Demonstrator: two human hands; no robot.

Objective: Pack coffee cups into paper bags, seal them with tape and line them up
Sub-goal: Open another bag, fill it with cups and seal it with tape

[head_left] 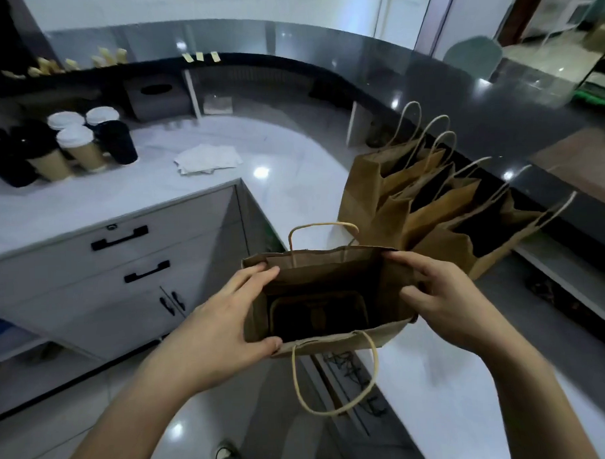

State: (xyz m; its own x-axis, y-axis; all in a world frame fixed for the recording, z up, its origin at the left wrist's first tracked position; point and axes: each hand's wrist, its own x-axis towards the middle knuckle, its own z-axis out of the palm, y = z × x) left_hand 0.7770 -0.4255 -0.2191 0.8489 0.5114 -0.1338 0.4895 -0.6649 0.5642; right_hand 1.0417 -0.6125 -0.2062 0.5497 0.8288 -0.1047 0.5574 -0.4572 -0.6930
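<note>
Paper bags [427, 207] beside held bag [326, 276]; cups [75, 144] apart

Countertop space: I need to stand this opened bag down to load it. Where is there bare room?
Bare white counter lies between the folded cloth and the row of standing bags. The left end is crowded with the coffee cups. Both the left hand and right hand hold the open bag.

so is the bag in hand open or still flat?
Open. Both hands, left hand and right hand, spread the paper bag; its dark bottom shows, no cup inside.
</note>
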